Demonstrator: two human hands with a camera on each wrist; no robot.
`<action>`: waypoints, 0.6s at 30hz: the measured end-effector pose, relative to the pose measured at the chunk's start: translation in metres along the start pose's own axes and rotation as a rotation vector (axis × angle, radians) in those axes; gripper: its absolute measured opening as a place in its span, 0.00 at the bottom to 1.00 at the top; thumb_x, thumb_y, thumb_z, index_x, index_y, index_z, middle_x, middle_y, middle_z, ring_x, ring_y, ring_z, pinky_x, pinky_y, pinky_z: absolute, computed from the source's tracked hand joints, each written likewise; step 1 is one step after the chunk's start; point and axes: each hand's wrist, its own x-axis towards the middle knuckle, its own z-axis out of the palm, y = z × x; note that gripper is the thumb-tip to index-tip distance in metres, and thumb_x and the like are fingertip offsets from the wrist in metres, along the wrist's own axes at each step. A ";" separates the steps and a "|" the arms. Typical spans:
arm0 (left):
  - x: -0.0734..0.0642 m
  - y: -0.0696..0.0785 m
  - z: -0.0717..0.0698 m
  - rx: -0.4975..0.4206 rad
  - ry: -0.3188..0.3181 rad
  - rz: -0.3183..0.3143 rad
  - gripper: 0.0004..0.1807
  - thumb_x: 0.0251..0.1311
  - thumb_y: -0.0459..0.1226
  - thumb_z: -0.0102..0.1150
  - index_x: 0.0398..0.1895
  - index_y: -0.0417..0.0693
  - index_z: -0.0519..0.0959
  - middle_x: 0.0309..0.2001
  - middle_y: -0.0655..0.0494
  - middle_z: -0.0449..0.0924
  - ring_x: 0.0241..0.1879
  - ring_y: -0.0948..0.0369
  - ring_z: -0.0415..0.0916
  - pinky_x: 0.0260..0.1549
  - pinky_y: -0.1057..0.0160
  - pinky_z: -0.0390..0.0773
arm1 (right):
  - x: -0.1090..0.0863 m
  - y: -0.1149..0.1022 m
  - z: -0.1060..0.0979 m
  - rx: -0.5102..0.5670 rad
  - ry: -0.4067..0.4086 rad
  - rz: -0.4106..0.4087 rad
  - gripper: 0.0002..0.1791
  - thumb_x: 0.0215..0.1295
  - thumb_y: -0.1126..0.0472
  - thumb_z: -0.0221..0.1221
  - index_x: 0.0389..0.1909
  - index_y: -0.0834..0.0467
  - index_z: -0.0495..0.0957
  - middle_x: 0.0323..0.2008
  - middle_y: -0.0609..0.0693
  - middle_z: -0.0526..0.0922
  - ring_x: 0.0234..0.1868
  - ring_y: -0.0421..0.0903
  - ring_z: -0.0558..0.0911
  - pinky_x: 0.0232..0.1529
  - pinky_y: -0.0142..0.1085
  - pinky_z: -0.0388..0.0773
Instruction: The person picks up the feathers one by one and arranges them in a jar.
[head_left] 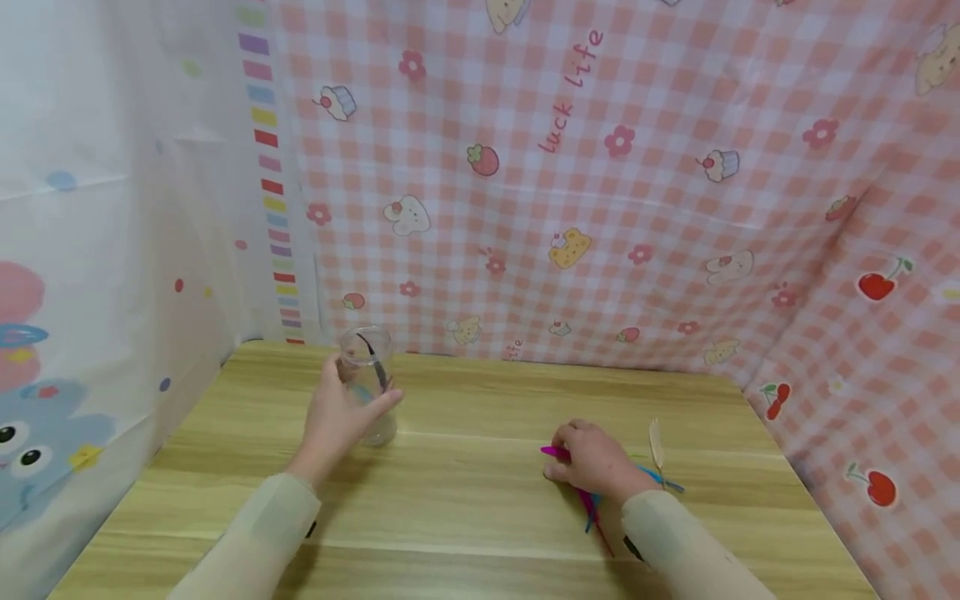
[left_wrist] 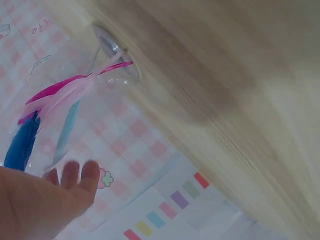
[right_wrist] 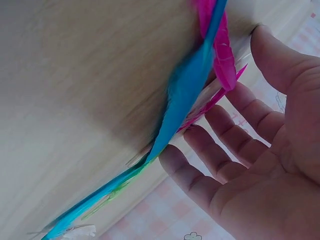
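Note:
Toward the back left of the table, my left hand [head_left: 337,421] grips a clear jar [head_left: 366,342], thumb on the near side. Inside the jar, the left wrist view shows a magenta feather [left_wrist: 52,90], a pale pink feather [left_wrist: 67,97] and a dark blue feather [left_wrist: 22,142]. My right hand [head_left: 596,462] is low over loose feathers at the right. A blue feather [right_wrist: 187,95] and magenta feathers [right_wrist: 223,57] lie by its spread fingers in the right wrist view, the thumb standing apart. Whether the fingertips touch them is hard to tell.
A cream feather [head_left: 656,442] lies to the right of my right hand. The wood-grain table [head_left: 465,500] meets a pink checked cloth [head_left: 495,208] at the back and right. A white patterned cloth [head_left: 90,217] hangs on the left.

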 end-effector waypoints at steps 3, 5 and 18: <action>-0.009 -0.001 0.002 -0.023 0.068 0.009 0.66 0.54 0.64 0.78 0.84 0.46 0.49 0.79 0.38 0.62 0.78 0.39 0.62 0.74 0.34 0.68 | 0.000 0.001 0.002 -0.011 0.003 0.010 0.20 0.63 0.49 0.77 0.46 0.57 0.83 0.47 0.53 0.83 0.45 0.49 0.81 0.53 0.51 0.84; -0.017 0.000 0.005 -0.065 0.127 0.013 0.63 0.56 0.61 0.78 0.84 0.47 0.49 0.79 0.43 0.61 0.78 0.42 0.60 0.74 0.35 0.67 | 0.001 0.001 0.004 -0.024 0.009 0.015 0.20 0.62 0.49 0.77 0.46 0.57 0.82 0.46 0.53 0.83 0.44 0.49 0.80 0.52 0.51 0.84; -0.085 0.021 0.061 -0.326 0.263 0.144 0.20 0.69 0.39 0.72 0.56 0.39 0.78 0.44 0.49 0.83 0.43 0.61 0.77 0.44 0.69 0.76 | 0.002 -0.003 0.008 -0.018 0.021 0.101 0.22 0.63 0.49 0.77 0.51 0.57 0.82 0.56 0.57 0.82 0.57 0.58 0.82 0.62 0.56 0.81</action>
